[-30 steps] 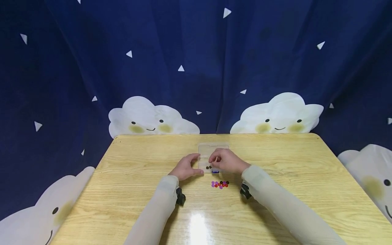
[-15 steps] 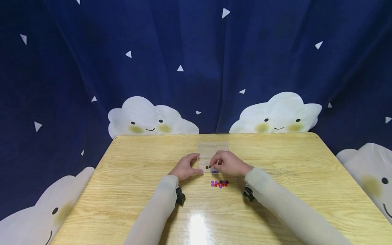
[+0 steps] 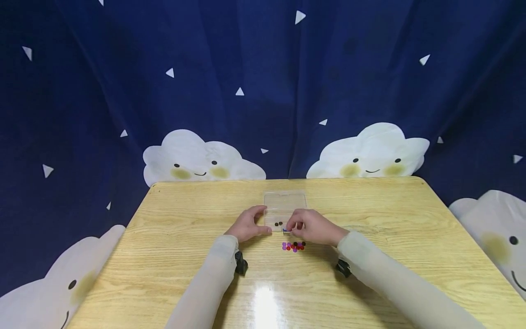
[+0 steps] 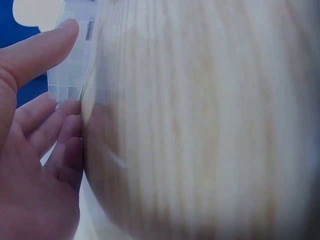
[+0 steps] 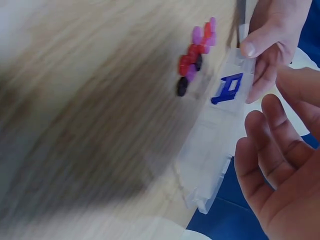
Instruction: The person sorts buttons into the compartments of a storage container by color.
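Note:
A clear plastic box [image 3: 283,201] with compartments lies near the table's middle, its lid laid back. My left hand [image 3: 248,224] holds the box's left end, thumb at the near corner and fingers farther back. Two small dark round pieces [image 3: 278,224] sit in the box. At its near edge, a small blue piece [image 5: 229,89] stands tilted. My right hand [image 3: 314,227] is right beside it, fingertips overlapping the blue piece in the head view. In the right wrist view its fingers [image 5: 257,125] are loosely bent, with nothing visible between them.
Several small round pieces, purple, red and black [image 3: 293,246], lie on the wooden table [image 3: 172,237] just in front of the box. Behind the table hangs a dark blue curtain [image 3: 263,91] printed with white clouds and triangles.
My right hand has moved from over the box toward its near right edge. The blue piece now looks tilted rather than flat. The left hand stays at the box.

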{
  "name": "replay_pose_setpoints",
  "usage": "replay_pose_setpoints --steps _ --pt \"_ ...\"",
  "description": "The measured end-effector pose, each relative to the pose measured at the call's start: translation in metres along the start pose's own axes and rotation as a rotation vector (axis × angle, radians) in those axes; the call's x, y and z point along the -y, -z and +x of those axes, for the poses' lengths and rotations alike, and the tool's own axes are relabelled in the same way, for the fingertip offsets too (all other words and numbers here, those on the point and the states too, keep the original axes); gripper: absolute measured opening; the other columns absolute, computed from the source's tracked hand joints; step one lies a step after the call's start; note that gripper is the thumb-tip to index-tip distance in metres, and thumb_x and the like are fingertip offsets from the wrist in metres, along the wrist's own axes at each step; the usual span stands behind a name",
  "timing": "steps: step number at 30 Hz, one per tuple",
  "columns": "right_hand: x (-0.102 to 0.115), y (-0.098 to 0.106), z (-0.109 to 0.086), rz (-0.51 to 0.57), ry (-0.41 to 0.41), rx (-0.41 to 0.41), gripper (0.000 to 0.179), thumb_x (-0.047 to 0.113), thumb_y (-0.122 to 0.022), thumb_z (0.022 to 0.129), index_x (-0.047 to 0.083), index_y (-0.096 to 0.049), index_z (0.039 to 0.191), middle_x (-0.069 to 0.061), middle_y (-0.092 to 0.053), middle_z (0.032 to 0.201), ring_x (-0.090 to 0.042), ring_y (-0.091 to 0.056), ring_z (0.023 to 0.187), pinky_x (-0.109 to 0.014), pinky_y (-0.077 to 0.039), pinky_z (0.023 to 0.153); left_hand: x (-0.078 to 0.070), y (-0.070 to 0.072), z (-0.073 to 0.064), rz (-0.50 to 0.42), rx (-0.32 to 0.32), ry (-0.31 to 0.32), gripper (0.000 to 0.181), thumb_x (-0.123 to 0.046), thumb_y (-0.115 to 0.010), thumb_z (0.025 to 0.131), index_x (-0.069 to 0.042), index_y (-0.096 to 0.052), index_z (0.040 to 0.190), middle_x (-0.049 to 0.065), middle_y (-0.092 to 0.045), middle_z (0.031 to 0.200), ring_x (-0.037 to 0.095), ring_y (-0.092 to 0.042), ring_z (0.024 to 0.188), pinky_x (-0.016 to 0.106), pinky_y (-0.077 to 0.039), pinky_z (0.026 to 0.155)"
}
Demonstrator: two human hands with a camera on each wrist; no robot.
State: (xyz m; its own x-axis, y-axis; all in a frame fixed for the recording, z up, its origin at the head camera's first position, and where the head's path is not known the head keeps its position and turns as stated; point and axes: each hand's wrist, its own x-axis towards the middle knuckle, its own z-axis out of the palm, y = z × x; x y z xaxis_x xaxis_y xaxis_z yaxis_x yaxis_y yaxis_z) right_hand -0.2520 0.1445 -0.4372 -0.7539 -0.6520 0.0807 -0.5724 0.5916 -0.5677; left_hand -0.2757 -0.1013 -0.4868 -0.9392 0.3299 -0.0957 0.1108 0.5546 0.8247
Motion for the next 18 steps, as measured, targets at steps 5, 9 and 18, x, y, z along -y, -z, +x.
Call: replay_pose_setpoints --steps 5,9,18 --pt "-0.01 -0.003 -0.013 -0.018 0.019 0.019 0.011 0.006 -0.069 0.088 0.012 -0.076 0.092 0.005 -0.067 0.091 -0.005 -0.058 0.081 -0.022 -0.053 0.073 -0.001 0.0 -0.002 0.004 0.01 0.001 0.081 -0.023 -0.082 0.082 -0.012 -0.041 0.151 0.009 -0.051 0.149 0.03 -0.05 0.134 0.047 -0.042 0.112" --pt "-0.015 -0.004 -0.02 -0.029 0.042 0.024 0.012 0.005 -0.07 0.087 0.014 -0.077 0.09 0.006 -0.067 0.09 -0.004 -0.059 0.082 -0.022 -0.053 0.074 -0.001 0.001 -0.004 0.013 0.005 0.011 0.08 -0.023 -0.082 0.082 -0.014 -0.042 0.151 0.008 -0.05 0.15 0.03 -0.048 0.136 0.047 -0.041 0.114" --pt "-0.023 -0.006 -0.029 -0.067 0.037 0.058 0.018 0.0 -0.07 0.081 0.014 -0.078 0.089 0.004 -0.066 0.09 -0.003 -0.056 0.079 -0.018 -0.051 0.07 -0.004 0.0 -0.003 0.026 -0.005 0.02 0.079 -0.024 -0.082 0.082 -0.014 -0.043 0.151 0.008 -0.051 0.149 0.029 -0.049 0.135 0.046 -0.041 0.114"
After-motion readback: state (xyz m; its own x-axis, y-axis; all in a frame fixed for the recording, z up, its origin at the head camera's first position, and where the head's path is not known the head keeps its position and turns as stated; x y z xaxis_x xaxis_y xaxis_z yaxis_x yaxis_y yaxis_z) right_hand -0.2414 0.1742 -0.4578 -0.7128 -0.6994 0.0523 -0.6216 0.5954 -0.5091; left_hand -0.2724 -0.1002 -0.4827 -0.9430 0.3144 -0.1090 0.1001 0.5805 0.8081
